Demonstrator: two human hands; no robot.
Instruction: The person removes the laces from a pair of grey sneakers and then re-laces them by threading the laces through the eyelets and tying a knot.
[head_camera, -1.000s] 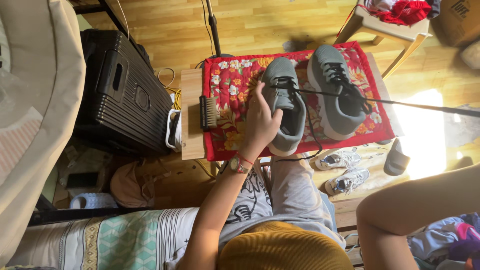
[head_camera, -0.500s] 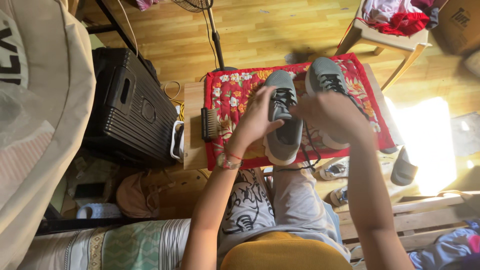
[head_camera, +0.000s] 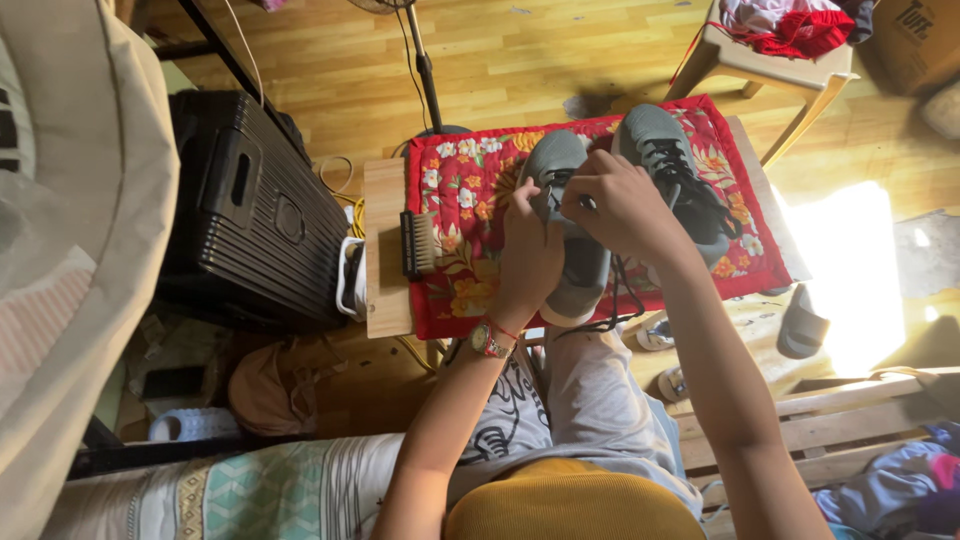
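Observation:
Two grey sneakers lie on a red floral cloth (head_camera: 465, 200) spread over a small wooden table (head_camera: 385, 250). My left hand (head_camera: 528, 250) grips the nearer grey sneaker (head_camera: 575, 275) by its side, over the lace area. My right hand (head_camera: 620, 205) is closed on that sneaker's black lace (head_camera: 610, 315) at the tongue; the loose lace end hangs below the shoe. The second grey sneaker (head_camera: 675, 160) lies just to the right, laced in black. A wristwatch and red cord sit on my left wrist.
A small brush (head_camera: 418, 243) lies on the cloth's left edge. A black suitcase (head_camera: 255, 210) stands left of the table, a fan stand (head_camera: 425, 70) behind it. A beige stool (head_camera: 775, 65) with red clothes is at top right. Sandals (head_camera: 800, 320) lie on the floor.
My right hand came in from the right, where it had pulled the lace taut, and now meets my left hand on the nearer sneaker. The camera view has shifted slightly.

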